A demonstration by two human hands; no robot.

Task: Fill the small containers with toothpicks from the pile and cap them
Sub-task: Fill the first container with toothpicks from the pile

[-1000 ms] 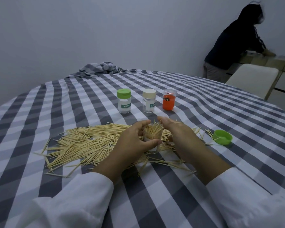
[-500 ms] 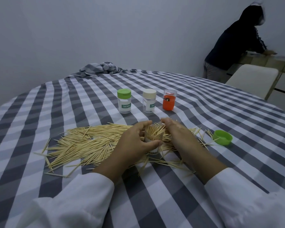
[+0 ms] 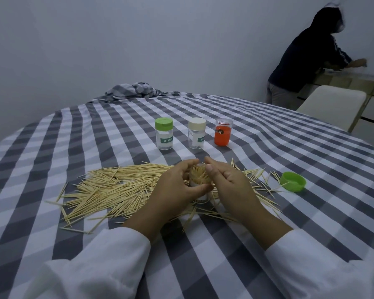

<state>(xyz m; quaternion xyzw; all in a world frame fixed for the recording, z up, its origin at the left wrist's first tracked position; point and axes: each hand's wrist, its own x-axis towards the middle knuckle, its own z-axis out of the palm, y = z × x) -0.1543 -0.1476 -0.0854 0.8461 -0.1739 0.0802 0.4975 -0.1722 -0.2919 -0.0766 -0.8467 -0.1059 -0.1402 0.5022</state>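
- Since the earlier frame, the right hand (image 3: 229,186) has come closer to the mouth of the small container (image 3: 200,182); its thumb now lies at the top edge of the toothpicks that stand in it. The left hand (image 3: 177,188) has stayed around the container.
- Checked tablecloth (image 3: 268,160), grey and white, covers the whole counter; at the far edge it is bunched into a heap.
- At the far right a second person (image 3: 300,65) in a dark hooded top leans over a ledge, near a pale chair (image 3: 330,104).
- White sleeves (image 3: 108,262) cover both forearms of the person who works.
- Pile of toothpicks (image 3: 117,190) is spread flat on the cloth, mostly left of the hands, with loose ones also under and right of them.
- Left hand's grip is curled around the small container, thumb across its near side; the container stands upright among the toothpicks.
- Right hand's fingers are loosely bent beside the container; I cannot tell if they pinch anything.
- Behind the hands three containers stand in a row, apart from each other: one with a green cap (image 3: 164,134), one with a cream cap (image 3: 197,133), and an orange container (image 3: 223,132) with a clear top.
- Loose green cap (image 3: 293,181) lies on the cloth to the right, with its hollow side showing, well apart from the hands.
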